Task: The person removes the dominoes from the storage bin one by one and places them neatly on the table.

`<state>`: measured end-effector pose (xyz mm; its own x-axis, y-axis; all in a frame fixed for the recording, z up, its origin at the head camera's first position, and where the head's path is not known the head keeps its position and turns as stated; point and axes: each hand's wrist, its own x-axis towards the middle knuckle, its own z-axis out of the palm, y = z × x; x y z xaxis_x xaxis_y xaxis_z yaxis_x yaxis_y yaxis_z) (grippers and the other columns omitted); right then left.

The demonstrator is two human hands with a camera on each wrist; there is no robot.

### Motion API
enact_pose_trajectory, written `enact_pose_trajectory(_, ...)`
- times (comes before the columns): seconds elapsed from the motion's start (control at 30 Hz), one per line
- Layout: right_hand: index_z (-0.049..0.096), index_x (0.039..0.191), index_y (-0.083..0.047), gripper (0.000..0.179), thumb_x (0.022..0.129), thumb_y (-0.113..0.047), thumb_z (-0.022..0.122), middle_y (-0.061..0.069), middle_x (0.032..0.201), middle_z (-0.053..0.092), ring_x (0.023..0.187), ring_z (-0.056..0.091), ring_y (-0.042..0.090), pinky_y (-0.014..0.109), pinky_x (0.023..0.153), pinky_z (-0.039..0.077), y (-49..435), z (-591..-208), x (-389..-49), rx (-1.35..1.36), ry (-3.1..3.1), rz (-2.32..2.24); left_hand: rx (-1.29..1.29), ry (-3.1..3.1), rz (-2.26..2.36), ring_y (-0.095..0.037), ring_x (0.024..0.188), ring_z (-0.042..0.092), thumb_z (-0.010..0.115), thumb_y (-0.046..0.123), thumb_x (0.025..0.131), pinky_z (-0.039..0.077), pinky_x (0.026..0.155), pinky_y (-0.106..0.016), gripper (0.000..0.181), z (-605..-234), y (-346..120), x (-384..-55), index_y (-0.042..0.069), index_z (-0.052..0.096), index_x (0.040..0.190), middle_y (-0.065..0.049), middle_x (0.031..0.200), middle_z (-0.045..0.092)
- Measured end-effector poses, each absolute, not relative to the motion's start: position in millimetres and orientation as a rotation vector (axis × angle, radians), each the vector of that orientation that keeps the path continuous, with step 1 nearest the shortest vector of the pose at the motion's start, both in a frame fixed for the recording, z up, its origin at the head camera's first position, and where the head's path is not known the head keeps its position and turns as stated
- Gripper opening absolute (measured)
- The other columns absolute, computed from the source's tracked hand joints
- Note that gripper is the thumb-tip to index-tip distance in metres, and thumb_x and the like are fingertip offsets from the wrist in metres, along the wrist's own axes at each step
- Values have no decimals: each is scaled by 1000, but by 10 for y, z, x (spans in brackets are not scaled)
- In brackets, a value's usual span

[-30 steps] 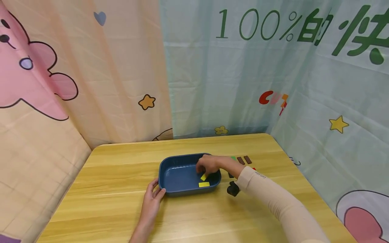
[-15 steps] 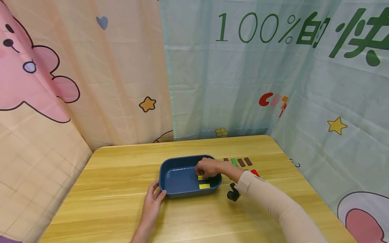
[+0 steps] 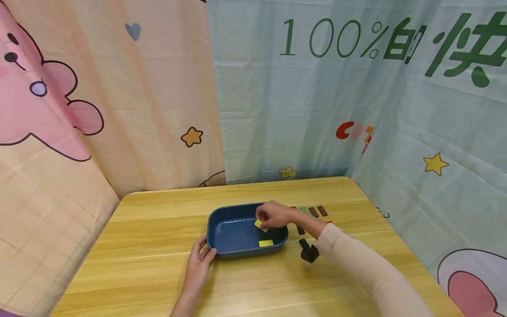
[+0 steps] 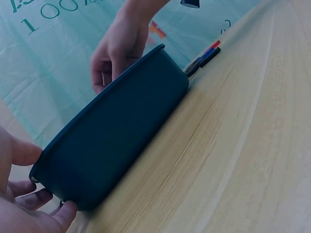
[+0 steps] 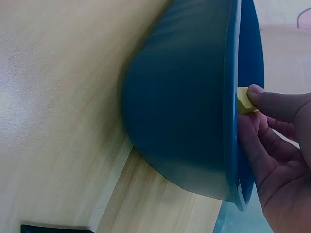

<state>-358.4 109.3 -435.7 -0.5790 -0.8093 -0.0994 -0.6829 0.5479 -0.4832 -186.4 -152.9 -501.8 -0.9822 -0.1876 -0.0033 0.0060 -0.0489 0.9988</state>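
Note:
My left hand (image 3: 198,263) grips the near left corner of a dark blue rectangular tub (image 3: 237,254); in the left wrist view its thumb and fingers bend about that corner. Over the tub's right part, my right hand (image 3: 276,214) pinches a yellow block (image 3: 259,225), which is tilted. The right wrist view shows this yellow block (image 5: 246,100) between thumb and fingers just past the rim. A second yellow block (image 3: 266,243) lies on the tub's floor near the front wall. The right forearm, in a pale sleeve, crosses the tub's right end.
Right of the tub lie brown blocks (image 3: 322,211), a green block (image 3: 303,209), a black block (image 3: 301,230) and a red block (image 3: 329,223), partly behind the right arm. A black device (image 3: 309,252) sits below the right wrist. Printed curtains (image 3: 261,110) border the wooden table (image 3: 158,220).
The right hand has risen slightly, and the yellow block in its fingers, low in the tub half a second ago, is now higher and tilted. The left hand and tub stay put.

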Motion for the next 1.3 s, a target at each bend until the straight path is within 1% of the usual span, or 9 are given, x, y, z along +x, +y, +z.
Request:
enact_pose_trajectory(0.13,63,94,-13,12,97,-15,75,-7,79,59,67,55,8,27,67,48,1146,-4322,-3543,-1209,2480,-661,204,-2069,-2176,-47,143,37,50,-1,107,45,101,-18,53,-5019,-1530,-1862,-7,31,155,-29,158,29)
enact_pose_trajectory(0.3,63,94,-12,12,98,-15,74,-5,79,61,68,58,9,28,68,51,1225,-4340,-3491,-1141,2470,-782,201,-2075,-2177,-48,143,36,50,0,107,45,105,-24,53,-5017,-1538,-1863,-6,30,156,-29,159,27)
enact_pose_trajectory(0.37,63,94,-11,12,98,-14,74,-5,79,61,68,58,10,28,67,51,1262,-4357,-3479,-1122,2475,-831,199,-2077,-2178,-49,144,35,50,0,107,45,107,-27,53,-5012,-1540,-1865,-6,30,156,-29,160,27)
enact_pose_trajectory(0.63,61,94,-8,13,99,-13,73,-3,76,61,66,61,13,29,63,53,1399,-4384,-3429,-1053,2488,-971,201,-2088,-2179,-50,144,35,49,-1,107,46,107,-27,53,-5004,-1541,-1873,-6,29,156,-30,160,26)
enact_pose_trajectory(0.93,61,97,-6,12,99,-9,72,0,80,58,69,62,15,29,64,54,1558,-4336,-3392,-967,2513,-1064,217,-2126,-2145,-49,143,36,50,1,107,43,112,-38,55,-4989,-1539,-1883,-8,28,156,-31,159,27)
enact_pose_trajectory(1.03,61,98,-6,11,99,-9,71,1,80,57,70,63,17,34,66,56,1621,-4332,-3378,-930,2509,-1096,220,-2128,-2149,-50,143,36,50,1,107,42,113,-40,55,-4994,-1538,-1889,-8,28,156,-31,159,27)
enact_pose_trajectory(1.17,60,100,-5,11,99,-8,71,4,81,56,73,62,19,39,67,56,1719,-4342,-3360,-875,2489,-1175,216,-2119,-2159,-49,143,35,50,1,107,44,111,-34,55,-4994,-1538,-1895,-7,28,156,-30,159,26)
enact_pose_trajectory(1.2,60,100,-4,12,99,-8,71,4,81,56,73,62,20,43,68,57,1751,-4348,-3353,-865,2483,-1199,213,-2115,-2159,-49,143,36,50,1,107,44,110,-33,55,-4988,-1536,-1892,-7,28,156,-30,159,27)
enact_pose_trajectory(1.3,59,102,-2,12,100,-8,70,6,82,57,76,63,36,51,73,58,1865,-4361,-3330,-817,2459,-1251,217,-2110,-2167,-48,144,36,50,0,106,44,109,-29,53,-4982,-1528,-1894,-6,30,156,-29,159,28)
